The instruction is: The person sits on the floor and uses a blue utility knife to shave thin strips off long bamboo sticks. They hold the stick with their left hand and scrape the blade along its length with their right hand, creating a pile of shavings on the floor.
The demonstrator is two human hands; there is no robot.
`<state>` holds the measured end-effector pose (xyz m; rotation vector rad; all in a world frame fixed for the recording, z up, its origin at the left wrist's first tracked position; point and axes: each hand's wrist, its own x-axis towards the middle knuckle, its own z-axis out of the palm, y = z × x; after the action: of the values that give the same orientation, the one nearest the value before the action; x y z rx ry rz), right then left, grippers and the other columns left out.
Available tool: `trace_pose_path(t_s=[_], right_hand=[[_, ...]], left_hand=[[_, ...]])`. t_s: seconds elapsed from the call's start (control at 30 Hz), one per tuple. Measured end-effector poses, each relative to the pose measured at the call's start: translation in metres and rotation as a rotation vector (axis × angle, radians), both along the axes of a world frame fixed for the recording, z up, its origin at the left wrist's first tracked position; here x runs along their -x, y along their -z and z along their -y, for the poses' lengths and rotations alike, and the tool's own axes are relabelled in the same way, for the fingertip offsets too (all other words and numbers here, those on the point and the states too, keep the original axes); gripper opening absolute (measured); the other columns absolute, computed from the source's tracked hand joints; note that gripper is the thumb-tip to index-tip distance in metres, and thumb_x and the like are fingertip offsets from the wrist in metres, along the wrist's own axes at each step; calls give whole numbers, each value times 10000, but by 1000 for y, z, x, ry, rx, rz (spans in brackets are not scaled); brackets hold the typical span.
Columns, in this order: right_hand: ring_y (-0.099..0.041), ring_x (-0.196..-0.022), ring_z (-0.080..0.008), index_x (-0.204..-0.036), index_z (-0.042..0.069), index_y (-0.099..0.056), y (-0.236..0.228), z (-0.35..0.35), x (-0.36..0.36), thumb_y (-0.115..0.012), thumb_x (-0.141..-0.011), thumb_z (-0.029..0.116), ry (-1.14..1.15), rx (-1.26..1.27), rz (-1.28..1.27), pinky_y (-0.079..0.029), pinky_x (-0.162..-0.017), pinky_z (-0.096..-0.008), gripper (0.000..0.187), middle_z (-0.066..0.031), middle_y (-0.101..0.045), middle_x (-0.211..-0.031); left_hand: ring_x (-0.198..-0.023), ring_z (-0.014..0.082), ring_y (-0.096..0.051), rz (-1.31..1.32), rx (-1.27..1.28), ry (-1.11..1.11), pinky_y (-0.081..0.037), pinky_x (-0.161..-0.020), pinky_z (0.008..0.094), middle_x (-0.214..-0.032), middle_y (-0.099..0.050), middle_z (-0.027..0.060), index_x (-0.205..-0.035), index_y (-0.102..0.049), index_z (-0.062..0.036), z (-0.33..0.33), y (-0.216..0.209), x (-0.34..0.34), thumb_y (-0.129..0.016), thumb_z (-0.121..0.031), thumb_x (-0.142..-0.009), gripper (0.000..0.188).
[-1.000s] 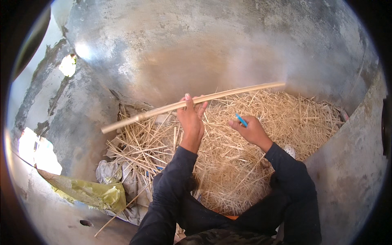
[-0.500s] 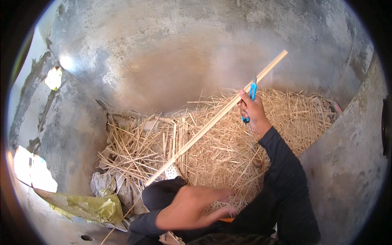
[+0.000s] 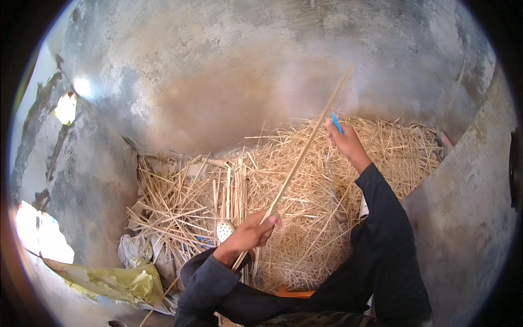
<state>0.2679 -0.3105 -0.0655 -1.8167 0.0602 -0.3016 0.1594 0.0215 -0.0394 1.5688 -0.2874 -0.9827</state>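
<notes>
A long pale stick (image 3: 303,152) slants from lower left up to the upper right, over a heap of straw (image 3: 305,185). My left hand (image 3: 251,232) grips the stick low down, near my lap. My right hand (image 3: 343,140) is raised beside the stick's upper part and holds a small blue-handled tool (image 3: 336,123), whose working end I cannot make out. Whether the tool touches the stick is unclear. Both forearms are in dark sleeves.
Grey concrete walls (image 3: 229,76) close in the corner behind and to the right. A white slotted spoon (image 3: 224,229) lies in the straw left of my left hand. A crumpled yellow-green sack (image 3: 109,280) and grey rags (image 3: 133,250) lie at lower left.
The stick has swung from nearly level to a steep slant. My left hand slid from the stick's middle down to its lower part, and my right hand rose toward its upper part.
</notes>
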Motion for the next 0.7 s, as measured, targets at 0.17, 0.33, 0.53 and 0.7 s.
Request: trace_pose_path(t_s=[0.17,0.33,0.53,0.7], right_hand=[[-486,-439,-182,-662,81,-542,-6,-65,46,-483,-854,691,-149,593,59,-383,-443,-337,642,-33,-451,-496],[-545,-396,-275,-618,63,-604,-3,-99,74,-466,-817,741,-248,823,241,-417,-422,-387,720,-111,-496,-433],[-561,-443,-313,-551,75,-604,-4,-89,39,-527,-767,748,-93,852,15,-437,-465,-411,711,-132,-515,-458],[-558,-425,-296,-528,87,-589,0,-118,78,-520,-755,767,-385,834,158,-435,-444,-404,720,-119,-512,-446]], left_hand=[[-451,53,-219,-119,199,-177,-230,-414,220,-569,-271,-62,-998,-484,-81,6,4,-16,-337,-304,-1046,271],[-431,57,-217,-220,237,-232,-211,-399,228,-567,-274,-59,-976,-466,-91,15,-4,-15,-346,-288,-1041,240],[-552,44,-292,62,-16,-254,-272,-503,210,-650,-329,-70,-961,-482,-97,18,4,4,-439,-257,-1014,174],[-634,107,-397,394,-99,-222,-352,-583,273,-712,-442,16,-997,-490,-47,10,2,8,-442,-231,-1008,190]])
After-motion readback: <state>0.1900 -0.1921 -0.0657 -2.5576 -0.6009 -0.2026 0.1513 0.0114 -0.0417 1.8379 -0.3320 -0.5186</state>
